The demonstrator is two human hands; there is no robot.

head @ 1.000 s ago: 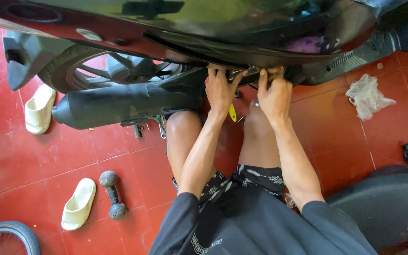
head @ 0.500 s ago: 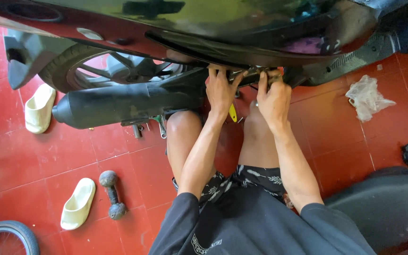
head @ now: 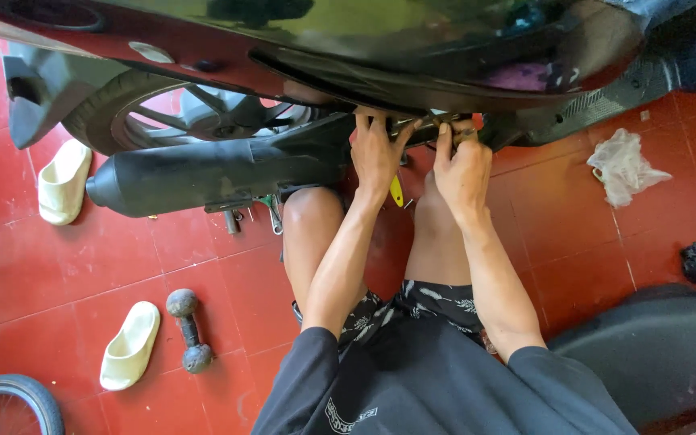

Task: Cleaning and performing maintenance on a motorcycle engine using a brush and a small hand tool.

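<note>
step: we work a fitting under scooter body (head: 380, 48) | L hand (head: 376, 153) & R hand (head: 462, 165) grips on it, closure can't tell | yellow tool (head: 396, 192) just below L grip | next: steady fingers, judged

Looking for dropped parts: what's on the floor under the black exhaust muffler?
Under the muffler, only red floor tiles and hanging metal brackets show; directly beneath it is hidden.

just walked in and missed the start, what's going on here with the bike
A person sits on the red tiled floor beside a scooter, both arms stretched up under its body panel. The left hand and right hand work close together at a metal part just above the black exhaust. What each grip holds is hidden. A yellow-handled tool shows between the wrists. Two pale slippers and a small dumbbell lie on the floor.
</note>
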